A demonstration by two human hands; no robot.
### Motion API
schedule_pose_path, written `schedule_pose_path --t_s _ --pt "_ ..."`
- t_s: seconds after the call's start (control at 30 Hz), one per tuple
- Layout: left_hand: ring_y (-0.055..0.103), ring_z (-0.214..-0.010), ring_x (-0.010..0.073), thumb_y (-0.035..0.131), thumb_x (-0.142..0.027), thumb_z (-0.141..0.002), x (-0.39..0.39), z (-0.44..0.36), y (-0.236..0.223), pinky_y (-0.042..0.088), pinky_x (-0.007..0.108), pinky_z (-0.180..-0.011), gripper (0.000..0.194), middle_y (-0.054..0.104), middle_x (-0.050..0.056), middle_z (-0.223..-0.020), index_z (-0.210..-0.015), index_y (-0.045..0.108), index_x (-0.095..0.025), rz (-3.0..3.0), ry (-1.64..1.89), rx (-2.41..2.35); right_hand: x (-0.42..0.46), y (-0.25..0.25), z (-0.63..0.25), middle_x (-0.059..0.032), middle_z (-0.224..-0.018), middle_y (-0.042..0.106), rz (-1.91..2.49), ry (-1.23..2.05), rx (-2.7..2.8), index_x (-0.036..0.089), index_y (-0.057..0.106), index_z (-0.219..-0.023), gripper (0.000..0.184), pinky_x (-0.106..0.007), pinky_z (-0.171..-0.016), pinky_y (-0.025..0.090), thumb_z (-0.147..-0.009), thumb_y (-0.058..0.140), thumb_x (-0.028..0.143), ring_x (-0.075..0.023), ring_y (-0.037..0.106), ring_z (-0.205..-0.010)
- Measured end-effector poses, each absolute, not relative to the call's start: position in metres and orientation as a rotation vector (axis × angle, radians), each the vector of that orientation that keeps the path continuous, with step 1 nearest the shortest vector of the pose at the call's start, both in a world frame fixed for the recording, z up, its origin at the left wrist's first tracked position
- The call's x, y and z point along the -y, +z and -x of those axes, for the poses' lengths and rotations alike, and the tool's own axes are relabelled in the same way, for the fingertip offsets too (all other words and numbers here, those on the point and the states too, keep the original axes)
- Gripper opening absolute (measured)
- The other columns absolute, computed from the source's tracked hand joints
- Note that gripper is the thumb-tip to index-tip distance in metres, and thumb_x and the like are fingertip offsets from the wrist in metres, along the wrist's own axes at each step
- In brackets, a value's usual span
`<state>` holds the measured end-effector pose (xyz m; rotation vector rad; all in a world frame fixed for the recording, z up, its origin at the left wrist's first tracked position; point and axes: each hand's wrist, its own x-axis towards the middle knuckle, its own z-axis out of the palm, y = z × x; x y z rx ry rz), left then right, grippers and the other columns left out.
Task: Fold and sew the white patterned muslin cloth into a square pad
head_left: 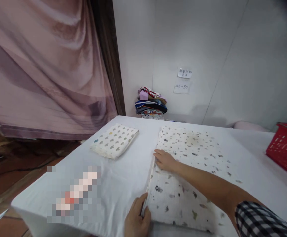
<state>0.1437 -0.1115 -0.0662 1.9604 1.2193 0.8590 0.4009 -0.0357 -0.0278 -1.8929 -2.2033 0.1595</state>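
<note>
A white cloth (pixel 183 197) with small grey and green prints lies spread and layered on the white-covered table. My left hand (pixel 137 215) pinches its near left corner between thumb and fingers. Farther along that left edge, my right hand (pixel 165 160) rests on top of the cloth, palm down with fingers stretched out. The right forearm crosses over the cloth, hiding part of it. To the left lies a folded white cloth (pixel 116 141) with grey heart-like prints, apart from both hands.
The table (pixel 108 184) has a pixelated patch at its left. A red plastic basket (pixel 286 148) stands at the right edge. Folded fabrics (pixel 151 103) are stacked behind the table by the wall. A pinkish curtain (pixel 46 65) hangs at the left.
</note>
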Motion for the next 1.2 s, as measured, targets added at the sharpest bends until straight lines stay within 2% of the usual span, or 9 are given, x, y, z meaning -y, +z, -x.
schedule_pose_path --t_s 0.13,0.27,0.37,0.5,0.63,0.77,0.93,1.1,1.2 --pt "0.061 -0.093 0.0193 0.042 -0.028 -0.075 0.108 -0.145 -0.079 0.049 0.030 -0.084 0.037 0.066 0.006 -0.100 -0.104 0.062 -0.018 -1.883 0.939 -1.129 0.051 -0.046 -0.392 -0.0112 -0.143 0.034 1.993 0.114 2.025 0.016 0.041 -0.132 0.045 -0.039 -0.105 0.026 -0.090 0.032 0.031 -0.0211 0.030 -0.131" --pt "0.062 -0.088 0.0200 0.044 -0.032 -0.073 0.105 -0.145 -0.082 0.051 0.030 -0.079 0.036 0.067 0.005 -0.096 -0.102 0.062 -0.018 -1.830 0.984 -1.124 0.060 -0.049 -0.380 -0.0110 -0.149 0.022 2.086 0.205 1.953 0.017 0.031 -0.140 0.056 -0.047 -0.109 0.014 -0.091 0.030 0.044 -0.0253 0.016 -0.137" --pt "0.063 -0.087 0.0206 0.045 -0.035 -0.073 0.105 -0.145 -0.080 0.051 0.030 -0.076 0.037 0.068 0.005 -0.095 -0.101 0.062 -0.019 -1.820 0.962 -1.158 0.060 -0.044 -0.376 -0.0099 -0.150 0.016 2.104 0.325 1.982 0.016 0.025 -0.143 0.061 -0.048 -0.110 0.008 -0.091 0.023 0.049 -0.0249 0.010 -0.138" --pt "0.062 -0.090 0.0217 0.046 -0.036 -0.071 0.105 -0.146 -0.075 0.050 0.033 -0.080 0.037 0.068 0.005 -0.096 -0.101 0.062 -0.019 -1.804 0.919 -1.186 0.062 -0.031 -0.379 -0.0109 -0.151 0.015 2.075 0.477 1.995 0.014 0.025 -0.142 0.064 -0.047 -0.109 0.008 -0.090 0.024 0.051 -0.0250 0.009 -0.138" --pt "0.060 -0.098 0.0224 0.048 -0.036 -0.073 0.107 -0.144 -0.066 0.048 0.034 -0.086 0.038 0.066 0.005 -0.103 -0.104 0.060 -0.019 -1.804 0.847 -1.193 0.084 -0.028 -0.394 -0.0093 -0.151 0.015 2.068 0.405 1.964 0.017 0.027 -0.142 0.064 -0.045 -0.110 0.004 -0.088 0.030 0.052 -0.0236 0.005 -0.139" --pt "0.060 -0.099 0.0224 0.048 -0.035 -0.073 0.107 -0.140 -0.057 0.049 0.034 -0.086 0.037 0.066 0.005 -0.106 -0.106 0.060 -0.020 -1.873 0.786 -1.177 0.112 -0.037 -0.411 -0.0075 -0.152 0.007 2.259 0.407 1.840 0.016 0.019 -0.144 0.070 -0.042 -0.110 -0.002 -0.089 0.022 0.057 -0.0228 -0.001 -0.139" --pt "0.060 -0.098 0.0231 0.046 -0.035 -0.073 0.104 -0.137 -0.059 0.049 0.035 -0.085 0.038 0.066 0.005 -0.106 -0.105 0.059 -0.021 -1.899 0.795 -1.225 0.126 -0.030 -0.421 -0.0071 -0.152 0.005 2.286 0.538 1.813 0.016 0.019 -0.145 0.075 -0.041 -0.110 0.000 -0.087 0.018 0.063 -0.0227 -0.001 -0.139" --pt "0.060 -0.099 0.0232 0.044 -0.037 -0.073 0.104 -0.137 -0.059 0.048 0.035 -0.085 0.039 0.065 0.005 -0.106 -0.106 0.058 -0.020 -1.903 0.800 -1.272 0.149 -0.028 -0.440 -0.0058 -0.152 0.003 2.404 0.428 1.685 0.015 0.017 -0.145 0.075 -0.041 -0.110 -0.003 -0.087 0.013 0.062 -0.0221 -0.003 -0.139" --pt "0.060 -0.097 0.0229 0.043 -0.036 -0.072 0.103 -0.137 -0.053 0.048 0.034 -0.084 0.040 0.065 0.005 -0.106 -0.105 0.058 -0.020 -1.920 0.790 -1.317 0.161 -0.037 -0.448 -0.0056 -0.152 0.003 2.467 0.421 1.648 0.014 0.017 -0.145 0.074 -0.043 -0.110 -0.001 -0.087 0.011 0.061 -0.0227 -0.002 -0.139"
